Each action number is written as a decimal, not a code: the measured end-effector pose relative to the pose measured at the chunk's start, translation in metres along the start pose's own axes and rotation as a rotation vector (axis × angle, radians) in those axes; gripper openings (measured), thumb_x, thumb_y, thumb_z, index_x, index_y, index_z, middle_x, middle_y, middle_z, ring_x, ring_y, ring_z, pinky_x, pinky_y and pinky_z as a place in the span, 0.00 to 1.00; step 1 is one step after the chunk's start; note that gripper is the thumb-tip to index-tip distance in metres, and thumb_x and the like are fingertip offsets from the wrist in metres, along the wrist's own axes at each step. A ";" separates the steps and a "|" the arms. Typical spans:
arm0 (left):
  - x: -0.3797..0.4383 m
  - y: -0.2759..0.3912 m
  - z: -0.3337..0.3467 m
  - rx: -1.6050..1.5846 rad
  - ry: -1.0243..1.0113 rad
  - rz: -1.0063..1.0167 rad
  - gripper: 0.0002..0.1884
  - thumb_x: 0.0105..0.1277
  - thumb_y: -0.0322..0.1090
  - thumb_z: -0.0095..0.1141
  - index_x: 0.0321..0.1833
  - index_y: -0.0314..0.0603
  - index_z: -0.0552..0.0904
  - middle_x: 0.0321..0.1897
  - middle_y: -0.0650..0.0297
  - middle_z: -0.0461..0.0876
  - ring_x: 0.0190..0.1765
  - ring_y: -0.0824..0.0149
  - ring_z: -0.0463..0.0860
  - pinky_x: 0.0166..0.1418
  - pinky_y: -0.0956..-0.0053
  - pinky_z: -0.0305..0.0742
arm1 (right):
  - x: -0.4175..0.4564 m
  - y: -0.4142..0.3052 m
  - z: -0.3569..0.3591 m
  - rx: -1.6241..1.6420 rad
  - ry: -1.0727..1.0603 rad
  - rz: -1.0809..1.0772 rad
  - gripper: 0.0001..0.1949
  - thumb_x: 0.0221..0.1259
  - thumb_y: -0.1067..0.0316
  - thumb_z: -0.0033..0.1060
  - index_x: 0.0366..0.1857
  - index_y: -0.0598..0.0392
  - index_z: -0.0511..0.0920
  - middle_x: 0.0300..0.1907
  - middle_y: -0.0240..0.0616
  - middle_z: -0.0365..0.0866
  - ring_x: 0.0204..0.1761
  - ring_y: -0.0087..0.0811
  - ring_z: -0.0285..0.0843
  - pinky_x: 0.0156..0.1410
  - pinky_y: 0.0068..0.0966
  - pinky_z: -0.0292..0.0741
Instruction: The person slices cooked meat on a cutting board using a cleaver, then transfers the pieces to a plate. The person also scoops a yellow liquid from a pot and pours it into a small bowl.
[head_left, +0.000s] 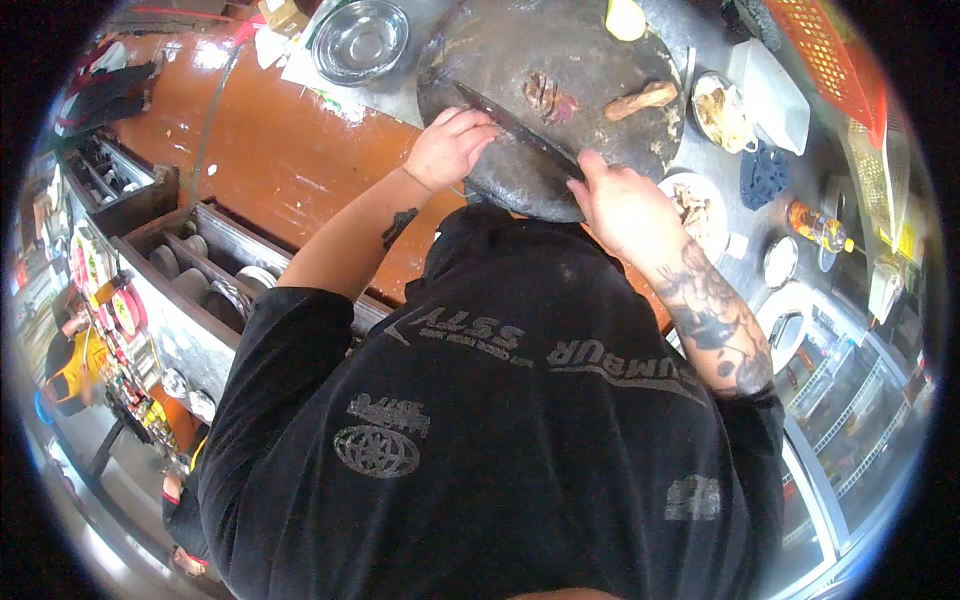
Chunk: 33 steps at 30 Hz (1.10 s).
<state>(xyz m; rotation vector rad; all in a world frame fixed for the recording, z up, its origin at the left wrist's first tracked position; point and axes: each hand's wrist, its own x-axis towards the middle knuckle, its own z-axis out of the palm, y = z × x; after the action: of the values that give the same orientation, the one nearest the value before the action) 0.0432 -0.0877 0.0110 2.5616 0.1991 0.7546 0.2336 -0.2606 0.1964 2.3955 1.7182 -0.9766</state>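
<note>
My right hand (626, 202) is closed around the handle end of a dark-bladed knife (525, 135), held slanting over a round, worn chopping block (480, 45). My left hand (454, 148) has its fingers bent against the blade's near side; whether they grip it or only rest there is unclear. Just beyond the blade lies a small dark-red, sliced piece of food (551, 97), apparently meat. A brown, elongated piece of food (641, 100) rests on the block's right side. At the far edge sits a pale yellow chunk (625, 19).
Left of the block stands a metal bowl (360, 41). To its right are a bowl of pale food (721, 112), a white tub (772, 97), a plate with cut pieces (697, 214), a dark cloth (763, 176) and a bottle (821, 226). Drawers of dishes (202, 270) flank the left.
</note>
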 end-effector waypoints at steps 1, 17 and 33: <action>-0.001 0.000 -0.002 0.000 -0.010 -0.005 0.12 0.57 0.27 0.69 0.44 0.45 0.87 0.46 0.62 0.84 0.50 0.56 0.82 0.55 0.64 0.79 | -0.005 -0.005 -0.002 -0.016 -0.032 0.012 0.14 0.74 0.56 0.52 0.47 0.56 0.70 0.31 0.58 0.85 0.36 0.61 0.86 0.41 0.54 0.82; 0.003 -0.002 0.003 -0.005 -0.054 -0.039 0.09 0.59 0.30 0.68 0.43 0.44 0.87 0.46 0.62 0.84 0.49 0.57 0.82 0.56 0.64 0.78 | 0.012 -0.007 0.033 0.112 -0.048 0.145 0.15 0.75 0.56 0.51 0.48 0.58 0.70 0.37 0.60 0.86 0.42 0.62 0.86 0.48 0.55 0.81; 0.002 0.001 0.001 -0.010 -0.003 -0.042 0.09 0.57 0.28 0.70 0.40 0.44 0.87 0.43 0.63 0.84 0.48 0.57 0.81 0.55 0.63 0.78 | 0.011 -0.003 0.052 0.125 -0.008 0.081 0.15 0.74 0.57 0.54 0.47 0.59 0.68 0.31 0.59 0.85 0.38 0.62 0.85 0.42 0.54 0.81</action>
<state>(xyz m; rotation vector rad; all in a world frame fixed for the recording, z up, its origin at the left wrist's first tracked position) 0.0452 -0.0887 0.0114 2.5412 0.2475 0.7342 0.2089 -0.2696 0.1507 2.5106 1.5885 -1.1110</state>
